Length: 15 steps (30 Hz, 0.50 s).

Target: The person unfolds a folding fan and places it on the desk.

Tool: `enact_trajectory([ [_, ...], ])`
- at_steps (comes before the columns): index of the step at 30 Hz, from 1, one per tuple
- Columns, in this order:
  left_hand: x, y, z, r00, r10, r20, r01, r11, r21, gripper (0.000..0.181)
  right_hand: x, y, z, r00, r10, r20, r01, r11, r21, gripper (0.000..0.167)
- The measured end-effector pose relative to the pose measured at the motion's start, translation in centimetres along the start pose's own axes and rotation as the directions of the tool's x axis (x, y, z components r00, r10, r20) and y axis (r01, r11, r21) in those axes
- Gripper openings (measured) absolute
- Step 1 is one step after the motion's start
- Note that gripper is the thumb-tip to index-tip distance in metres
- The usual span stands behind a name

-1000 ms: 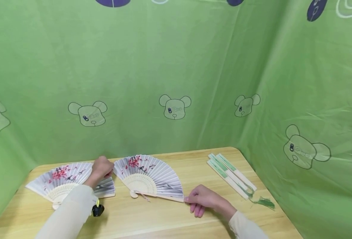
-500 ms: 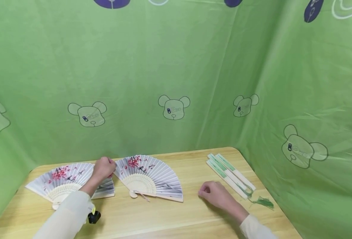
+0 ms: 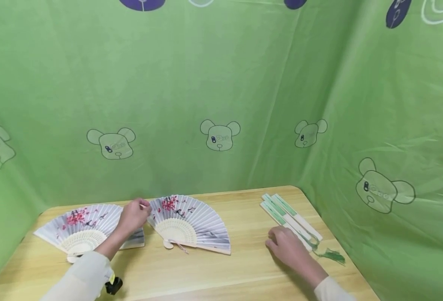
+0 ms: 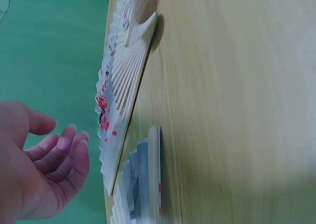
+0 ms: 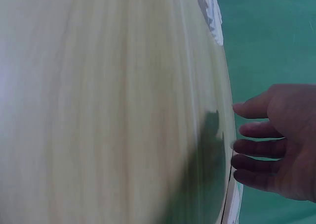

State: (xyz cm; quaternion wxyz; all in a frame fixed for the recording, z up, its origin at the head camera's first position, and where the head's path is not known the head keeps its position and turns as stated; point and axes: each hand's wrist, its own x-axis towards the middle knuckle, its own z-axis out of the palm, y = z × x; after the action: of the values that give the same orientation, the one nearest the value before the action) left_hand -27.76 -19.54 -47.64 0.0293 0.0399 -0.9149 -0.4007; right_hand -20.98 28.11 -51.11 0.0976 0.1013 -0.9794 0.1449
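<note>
Two spread folding fans with red blossoms on pale pleated leaves lie side by side: the left fan (image 3: 82,240) and the right fan (image 3: 176,230). My left hand (image 3: 134,215) is over the gap between them, near the right fan's upper left edge. In the left wrist view its thumb and loosely bent fingers (image 4: 74,157) are apart, with nothing between them. My forearm and hand cover part of the left fan. My right hand (image 3: 289,246) hovers beside several folded green-and-white fans (image 3: 284,215). Its fingers (image 5: 256,147) are relaxed and hold nothing in the right wrist view.
A green tassel (image 3: 332,256) trails from the folded fans toward the table's right edge. Green curtain walls (image 3: 161,92) rise behind and beside the wooden table (image 3: 191,276). A small black object (image 3: 113,286) is below my left wrist.
My right hand has left the right fan's lower right tip and moved right toward the folded fans. My left hand has shifted slightly right and its fingers have loosened.
</note>
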Motion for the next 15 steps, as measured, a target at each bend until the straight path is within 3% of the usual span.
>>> enact_trajectory([
  [7,-1.4,0.9,0.1,0.999,0.041,-0.029,-0.04,0.999,0.014,0.028,-0.6,1.2,-0.2,0.995,0.0,-0.096,-0.008,0.997,-0.083,0.037],
  [15,-2.6,1.4,0.3,0.995,0.09,-0.037,-0.09,0.996,-0.008,0.031,-0.9,2.9,-0.2,0.982,-0.065,-0.175,0.031,0.982,-0.188,0.029],
])
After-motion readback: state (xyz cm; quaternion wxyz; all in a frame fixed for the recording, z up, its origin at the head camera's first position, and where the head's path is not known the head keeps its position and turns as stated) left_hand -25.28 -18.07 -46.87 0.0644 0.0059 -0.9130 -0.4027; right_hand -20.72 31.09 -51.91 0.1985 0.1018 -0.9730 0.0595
